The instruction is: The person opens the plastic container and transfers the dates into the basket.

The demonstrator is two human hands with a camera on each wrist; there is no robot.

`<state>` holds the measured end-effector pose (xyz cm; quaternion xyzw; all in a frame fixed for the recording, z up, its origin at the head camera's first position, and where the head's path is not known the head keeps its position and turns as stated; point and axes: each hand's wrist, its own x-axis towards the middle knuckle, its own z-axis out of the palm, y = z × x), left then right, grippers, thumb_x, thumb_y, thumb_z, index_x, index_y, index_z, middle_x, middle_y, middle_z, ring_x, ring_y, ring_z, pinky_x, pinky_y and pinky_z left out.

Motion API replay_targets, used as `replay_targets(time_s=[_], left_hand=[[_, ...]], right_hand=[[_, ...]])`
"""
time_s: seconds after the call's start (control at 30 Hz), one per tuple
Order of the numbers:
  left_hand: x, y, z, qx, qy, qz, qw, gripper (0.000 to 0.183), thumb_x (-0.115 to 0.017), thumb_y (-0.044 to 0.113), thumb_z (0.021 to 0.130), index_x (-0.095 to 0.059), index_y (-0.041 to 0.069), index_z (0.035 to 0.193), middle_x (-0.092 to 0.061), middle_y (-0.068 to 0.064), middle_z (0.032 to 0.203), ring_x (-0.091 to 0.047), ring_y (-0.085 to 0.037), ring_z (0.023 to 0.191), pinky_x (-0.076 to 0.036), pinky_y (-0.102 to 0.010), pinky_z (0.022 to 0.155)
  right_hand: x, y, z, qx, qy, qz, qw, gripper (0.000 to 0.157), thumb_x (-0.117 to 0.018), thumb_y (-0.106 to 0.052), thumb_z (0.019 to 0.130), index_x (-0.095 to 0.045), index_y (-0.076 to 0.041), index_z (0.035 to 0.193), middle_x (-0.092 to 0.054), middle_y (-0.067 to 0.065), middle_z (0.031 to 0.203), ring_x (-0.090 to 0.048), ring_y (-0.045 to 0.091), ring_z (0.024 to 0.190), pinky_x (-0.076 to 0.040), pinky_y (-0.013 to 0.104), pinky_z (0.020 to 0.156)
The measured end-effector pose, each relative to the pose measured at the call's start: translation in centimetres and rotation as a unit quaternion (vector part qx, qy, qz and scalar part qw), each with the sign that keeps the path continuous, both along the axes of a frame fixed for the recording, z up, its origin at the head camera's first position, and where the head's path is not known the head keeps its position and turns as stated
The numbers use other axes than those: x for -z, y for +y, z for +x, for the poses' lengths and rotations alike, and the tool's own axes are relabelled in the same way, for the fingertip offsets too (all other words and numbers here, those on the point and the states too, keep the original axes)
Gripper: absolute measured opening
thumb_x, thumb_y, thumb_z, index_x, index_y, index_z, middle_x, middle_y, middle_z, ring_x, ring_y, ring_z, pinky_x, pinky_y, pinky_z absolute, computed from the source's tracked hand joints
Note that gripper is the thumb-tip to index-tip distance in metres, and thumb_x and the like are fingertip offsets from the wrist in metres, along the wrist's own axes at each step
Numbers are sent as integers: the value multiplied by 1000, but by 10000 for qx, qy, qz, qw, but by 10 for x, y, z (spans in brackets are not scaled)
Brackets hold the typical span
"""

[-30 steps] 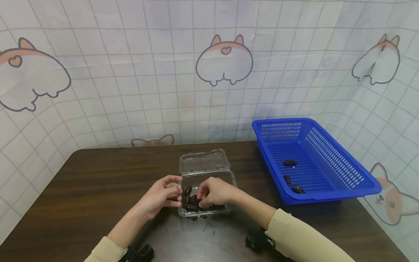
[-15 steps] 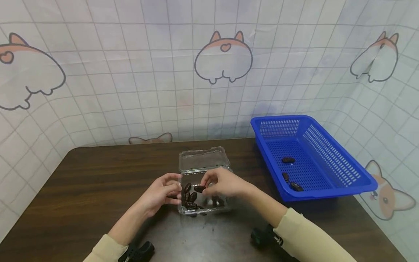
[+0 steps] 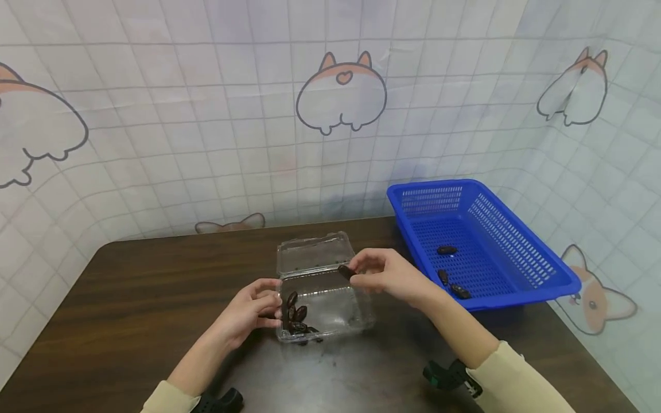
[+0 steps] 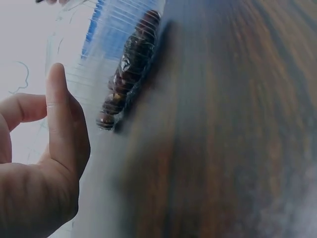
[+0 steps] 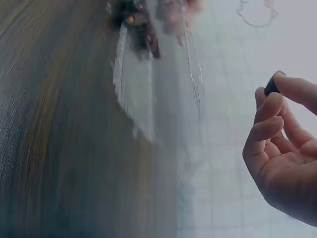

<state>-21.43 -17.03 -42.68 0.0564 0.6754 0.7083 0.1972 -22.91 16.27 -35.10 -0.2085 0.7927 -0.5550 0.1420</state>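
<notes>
My right hand [image 3: 389,276] pinches a dark brown date [image 3: 345,271] between thumb and fingertips, above the back right corner of a clear plastic clamshell box [image 3: 333,307]. In the right wrist view the date [image 5: 272,85] pokes out from the fingertips. Several more dates [image 3: 297,314] lie along the left side of the box, whose lid [image 3: 315,253] is folded back. My left hand [image 3: 250,312] rests its fingertips against the box's left wall. Seen from the left wrist, its fingers [image 4: 60,119] are loosely extended beside the clear plastic, with dates [image 4: 131,64] showing through.
A blue plastic basket [image 3: 490,269] stands at the right of the dark wooden table [image 3: 170,287], with 3 dates [image 3: 447,250] on its floor. Behind the table hangs a white grid-patterned cloth [image 3: 227,143] with dog drawings, and it continues along the right side.
My right hand has picked a date out of the box, lifted it and moved it back and right towards the basket. My left hand stays at the box's left wall.
</notes>
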Motion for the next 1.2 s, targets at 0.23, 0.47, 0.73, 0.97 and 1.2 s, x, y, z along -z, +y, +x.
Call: replay_targets(time_s=[0.23, 0.47, 0.73, 0.97, 1.2], left_hand=[[0, -4, 3, -102, 31, -97, 9999, 56, -60, 4, 99, -35, -6, 148, -58, -12, 103, -62, -18, 78, -61, -34, 73], [2, -6, 5, -168, -19, -59, 9998, 56, -59, 4, 100, -35, -5, 149, -58, -10, 101, -61, -17, 78, -61, -34, 72], [-4, -5, 7, -291, 25, -182, 9994, 56, -60, 6, 100, -36, -4, 150, -57, -14, 108, -61, -19, 80, -61, -34, 72], [-6, -7, 9, -313, 3, -211, 9993, 55, -60, 8, 101, -37, -3, 149, -57, -15, 110, -61, -19, 80, -61, -34, 72], [-7, -7, 9, -322, 1, -229, 9992, 54, -60, 7, 100, -38, -3, 149, -58, -14, 106, -61, -19, 80, -62, -35, 73]], right_hand=[[-13, 45, 10, 440, -81, -28, 9990, 32, -75, -20, 96, -65, -3, 121, -61, 11, 86, -54, 23, 69, -48, 31, 62], [-21, 79, 10, 860, -182, -76, 9961, 37, -72, -20, 98, -61, 3, 124, -60, 10, 87, -52, 19, 71, -48, 33, 65], [-27, 104, 5, 1109, -297, -350, 9928, 39, -69, -21, 100, -56, 5, 126, -64, 15, 102, -50, 15, 72, -44, 28, 63], [-22, 122, 3, 1350, -445, -338, 9893, 39, -66, -25, 102, -55, 3, 127, -66, 7, 101, -56, 18, 78, -51, 29, 72], [-15, 142, -2, 1489, -604, -448, 9860, 29, -65, -24, 103, -61, -4, 123, -67, -2, 99, -59, 17, 79, -53, 29, 71]])
